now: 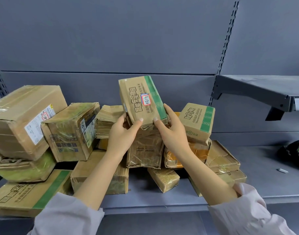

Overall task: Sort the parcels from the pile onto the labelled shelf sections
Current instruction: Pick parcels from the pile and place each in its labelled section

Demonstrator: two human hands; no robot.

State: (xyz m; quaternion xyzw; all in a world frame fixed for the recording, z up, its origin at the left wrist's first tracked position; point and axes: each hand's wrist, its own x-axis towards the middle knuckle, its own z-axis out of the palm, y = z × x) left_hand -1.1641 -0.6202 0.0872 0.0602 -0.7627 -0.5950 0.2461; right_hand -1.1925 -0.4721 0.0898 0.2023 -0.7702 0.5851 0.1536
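Hands (123, 133) gripping parcel's (142, 99) lower edge

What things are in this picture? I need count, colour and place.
held parcel: one, brown with green stripe, above the pile
piled parcels: over ten, brown, lower shelf
lower shelf: one, grey, under the pile
upper shelf: one, grey, right
dark item: one, black and green, right edge
small object: one, whitish, lower shelf right
sleeves: two, pale, bottom
left hand: one, gripping held parcel
right hand: one, gripping held parcel
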